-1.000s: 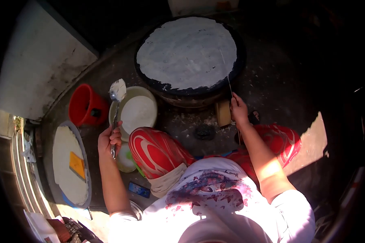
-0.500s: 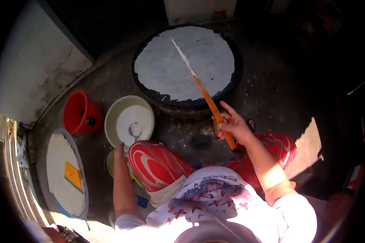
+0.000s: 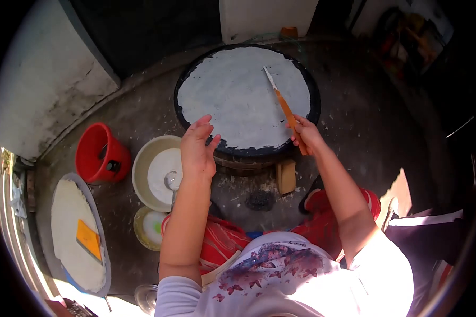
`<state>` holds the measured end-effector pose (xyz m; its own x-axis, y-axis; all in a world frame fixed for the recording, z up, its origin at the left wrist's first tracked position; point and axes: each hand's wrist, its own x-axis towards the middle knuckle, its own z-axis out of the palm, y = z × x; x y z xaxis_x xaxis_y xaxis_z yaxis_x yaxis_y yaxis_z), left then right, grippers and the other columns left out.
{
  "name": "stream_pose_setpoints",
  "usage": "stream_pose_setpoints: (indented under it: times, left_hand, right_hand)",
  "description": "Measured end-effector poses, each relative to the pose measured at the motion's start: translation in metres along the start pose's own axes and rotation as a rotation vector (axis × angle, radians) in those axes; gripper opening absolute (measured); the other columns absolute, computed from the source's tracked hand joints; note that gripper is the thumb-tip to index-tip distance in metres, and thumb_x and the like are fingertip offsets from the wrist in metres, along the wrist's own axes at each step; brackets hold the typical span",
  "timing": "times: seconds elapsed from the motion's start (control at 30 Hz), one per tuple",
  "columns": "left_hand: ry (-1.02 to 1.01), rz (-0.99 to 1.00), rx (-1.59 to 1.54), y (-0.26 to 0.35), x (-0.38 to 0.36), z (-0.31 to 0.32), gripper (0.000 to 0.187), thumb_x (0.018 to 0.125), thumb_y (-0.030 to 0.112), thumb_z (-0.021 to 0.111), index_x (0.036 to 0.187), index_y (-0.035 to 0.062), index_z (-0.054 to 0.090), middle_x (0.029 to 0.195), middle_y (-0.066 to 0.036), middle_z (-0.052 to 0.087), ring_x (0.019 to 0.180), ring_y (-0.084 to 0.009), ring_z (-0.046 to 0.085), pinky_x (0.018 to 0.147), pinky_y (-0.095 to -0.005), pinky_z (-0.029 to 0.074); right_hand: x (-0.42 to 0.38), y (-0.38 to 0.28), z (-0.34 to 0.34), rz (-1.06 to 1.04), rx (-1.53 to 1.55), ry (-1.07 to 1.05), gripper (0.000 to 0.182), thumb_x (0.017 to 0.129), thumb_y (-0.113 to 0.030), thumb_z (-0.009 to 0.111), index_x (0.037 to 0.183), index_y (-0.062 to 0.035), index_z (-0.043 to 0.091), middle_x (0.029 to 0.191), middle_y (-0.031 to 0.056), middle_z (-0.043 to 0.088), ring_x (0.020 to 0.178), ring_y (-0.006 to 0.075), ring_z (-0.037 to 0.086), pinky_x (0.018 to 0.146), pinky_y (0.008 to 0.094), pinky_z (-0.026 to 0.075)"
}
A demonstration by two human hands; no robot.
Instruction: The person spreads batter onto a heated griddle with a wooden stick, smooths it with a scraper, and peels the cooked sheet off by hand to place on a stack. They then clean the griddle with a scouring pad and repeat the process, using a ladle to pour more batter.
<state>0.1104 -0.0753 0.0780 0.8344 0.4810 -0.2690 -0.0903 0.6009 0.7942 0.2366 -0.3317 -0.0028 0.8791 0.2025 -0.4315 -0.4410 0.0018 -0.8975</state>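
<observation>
A large round griddle (image 3: 316, 113) with a black rim bears a thin white sheet of batter (image 3: 238, 100) reaching nearly to its edge. My right hand (image 3: 308, 134) grips the lower end of a long, thin orange spatula (image 3: 285, 107). Its narrow far part is coated white and lies over the right side of the sheet; whether it touches is not clear. My left hand (image 3: 198, 150) is raised near the griddle's front left edge, fingers apart and holding nothing. Left of that forearm stands a pale bowl (image 3: 138, 171) of white batter with a metal ladle (image 3: 170, 180) in it.
A smaller bowl (image 3: 138, 232) with white liquid and something green sits by my left knee. Further left are a red bucket (image 3: 84, 158) and an oval board (image 3: 101, 264) covered in white, with a yellow scraper (image 3: 90, 239) on it. Another person's dark trouser leg (image 3: 428, 235) shows at right.
My left hand has risen from beside the bowls to the griddle's front edge. My right hand has moved forward, and the spatula's tip has shifted right across the sheet.
</observation>
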Motion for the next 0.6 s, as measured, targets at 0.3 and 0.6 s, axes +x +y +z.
stream_pose_setpoints:
  times: [0.3,0.6]
  left_hand:
    - [-0.029,-0.330,0.090,-0.029,0.001,0.000,0.026,0.082,0.010,0.051,0.106,0.0001,0.053,0.109,-0.009,0.053,0.097,-0.0211,0.051,0.082,-0.0360,0.044]
    - [-0.074,-0.356,0.086,-0.029,0.005,0.008,0.027,0.083,0.010,0.050,0.108,-0.0005,0.052,0.110,-0.010,0.053,0.098,-0.0219,0.052,0.082,-0.0359,0.044]
  right_hand:
    - [0.055,-0.001,0.005,0.095,-0.306,0.154,0.043,0.093,-0.017,0.036,0.136,-0.0183,0.034,0.091,0.0078,0.059,0.057,0.0129,0.044,0.048,0.0241,0.041]
    - [0.043,-0.006,0.021,0.090,-0.421,0.133,0.037,0.089,-0.015,0.042,0.126,-0.0171,0.050,0.089,0.0062,0.061,0.063,0.0154,0.056,0.057,0.0280,0.046]
